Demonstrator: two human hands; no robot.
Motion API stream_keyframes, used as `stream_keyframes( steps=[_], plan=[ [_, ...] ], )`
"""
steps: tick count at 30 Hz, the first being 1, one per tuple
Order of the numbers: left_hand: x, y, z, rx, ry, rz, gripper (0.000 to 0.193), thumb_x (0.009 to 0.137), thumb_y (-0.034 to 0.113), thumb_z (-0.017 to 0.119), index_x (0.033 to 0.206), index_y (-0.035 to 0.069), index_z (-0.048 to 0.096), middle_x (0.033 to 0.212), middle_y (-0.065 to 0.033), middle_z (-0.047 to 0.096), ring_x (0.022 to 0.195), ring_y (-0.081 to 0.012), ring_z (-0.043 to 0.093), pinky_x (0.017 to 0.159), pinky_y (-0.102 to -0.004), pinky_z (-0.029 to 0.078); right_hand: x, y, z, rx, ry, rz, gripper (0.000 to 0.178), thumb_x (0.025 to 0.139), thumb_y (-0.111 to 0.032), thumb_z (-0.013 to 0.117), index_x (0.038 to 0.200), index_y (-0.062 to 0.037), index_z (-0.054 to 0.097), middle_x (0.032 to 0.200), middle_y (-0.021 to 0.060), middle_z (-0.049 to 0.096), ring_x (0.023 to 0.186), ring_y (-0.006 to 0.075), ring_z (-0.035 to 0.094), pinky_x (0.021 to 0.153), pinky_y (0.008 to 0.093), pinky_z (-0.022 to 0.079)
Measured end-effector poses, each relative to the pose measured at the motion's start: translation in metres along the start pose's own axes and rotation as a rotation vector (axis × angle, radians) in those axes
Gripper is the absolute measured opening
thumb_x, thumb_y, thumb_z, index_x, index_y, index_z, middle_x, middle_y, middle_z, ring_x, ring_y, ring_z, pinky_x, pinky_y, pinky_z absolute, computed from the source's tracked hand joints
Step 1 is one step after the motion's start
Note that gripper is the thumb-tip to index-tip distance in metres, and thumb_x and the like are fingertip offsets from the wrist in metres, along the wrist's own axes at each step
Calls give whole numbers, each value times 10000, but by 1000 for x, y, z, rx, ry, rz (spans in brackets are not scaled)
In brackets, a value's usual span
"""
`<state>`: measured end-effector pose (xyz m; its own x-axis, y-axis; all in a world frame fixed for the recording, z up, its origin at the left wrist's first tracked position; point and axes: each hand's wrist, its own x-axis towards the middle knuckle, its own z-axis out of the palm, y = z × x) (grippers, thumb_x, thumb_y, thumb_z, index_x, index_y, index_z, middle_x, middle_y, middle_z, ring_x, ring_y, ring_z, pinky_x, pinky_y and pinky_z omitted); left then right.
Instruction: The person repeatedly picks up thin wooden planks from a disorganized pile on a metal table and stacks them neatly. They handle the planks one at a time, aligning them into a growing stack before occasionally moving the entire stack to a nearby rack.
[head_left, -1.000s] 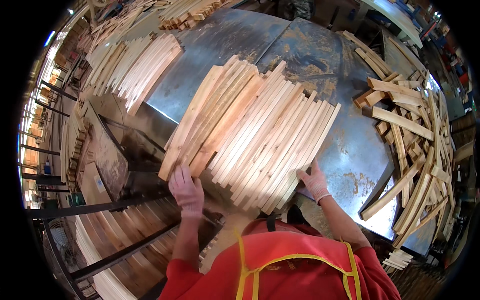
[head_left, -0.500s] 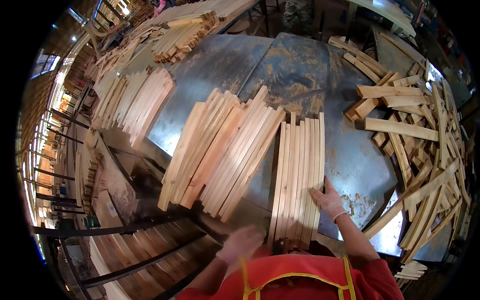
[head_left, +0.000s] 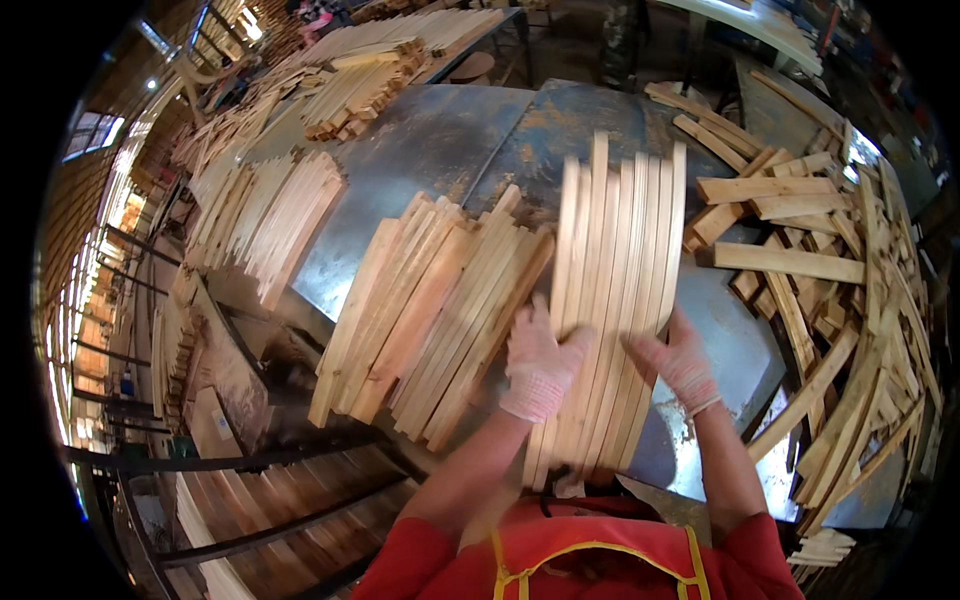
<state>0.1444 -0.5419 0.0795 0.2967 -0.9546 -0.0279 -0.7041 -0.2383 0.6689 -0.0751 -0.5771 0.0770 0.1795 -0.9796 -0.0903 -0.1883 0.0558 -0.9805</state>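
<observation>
A bundle of long, pale wooden strips (head_left: 612, 270) lies in front of me, pressed between my two hands. My left hand (head_left: 545, 350) grips its left side, thumb over the top. On the opposite side, my right hand (head_left: 675, 358) holds the edge with its thumb also on top. Both hands wear thin whitish-pink gloves. The bundle's far end looks raised off the metal table (head_left: 440, 130), and its near end reaches close to my red apron (head_left: 600, 550). Just left of it rests a wider row of wooden strips (head_left: 430, 310), slightly uneven at the ends.
Another row of strips (head_left: 285, 215) lies at the far left, with stacked wood (head_left: 365, 95) behind it. A jumbled heap of offcuts (head_left: 810, 260) covers the table's right side. At lower left, a dark metal frame (head_left: 250, 545) crosses over more boards.
My left hand has come up from the lower edge to the bundle's left side. The bundle has moved away from me and appears lifted at its far end, my right hand still on it.
</observation>
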Motion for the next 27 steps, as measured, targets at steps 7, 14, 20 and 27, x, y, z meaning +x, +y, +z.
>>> stream_keyframes(
  steps=[7, 14, 20, 27],
  plan=[
    [15, 75, -106, -411, 266, 515, 746, 810, 297, 893, 1399, -15, 556, 1395, -232, 588, 1227, -351, 575, 1050, -453, 491, -17, -133, -16, -126, 294, -446, 809, 820, -115, 823, 1539, -29, 464, 1393, 165, 622, 1293, 266, 595, 1126, 385, 457],
    [2, -78, -71, 243, -15, 861, 655, 1030, 233, 538, 1630, 61, 338, 1618, -127, 441, 1497, -291, 414, 1233, -393, 358, -56, 65, 40, -972, 136, -315, 849, 918, -176, 670, 1615, 8, 221, 1523, 255, 472, 1299, 389, 565, 1060, 428, 528],
    [-20, -202, -37, 1053, -221, 680, 586, 964, 228, 541, 1525, 61, 504, 1579, -90, 471, 1456, -295, 441, 1143, -478, 411, -87, 94, 111, -1024, -35, 21, 764, 906, -193, 632, 1540, 90, 313, 1449, 263, 526, 1314, 407, 556, 1117, 476, 480],
    [-37, -183, -84, 885, -321, 625, 451, 955, 187, 573, 1398, 106, 591, 1494, -86, 520, 1410, -278, 470, 1124, -423, 418, -91, 108, 104, -592, -123, 190, 620, 884, -78, 636, 1479, 39, 508, 1287, 190, 672, 1152, 349, 656, 1015, 423, 523]
  ],
)
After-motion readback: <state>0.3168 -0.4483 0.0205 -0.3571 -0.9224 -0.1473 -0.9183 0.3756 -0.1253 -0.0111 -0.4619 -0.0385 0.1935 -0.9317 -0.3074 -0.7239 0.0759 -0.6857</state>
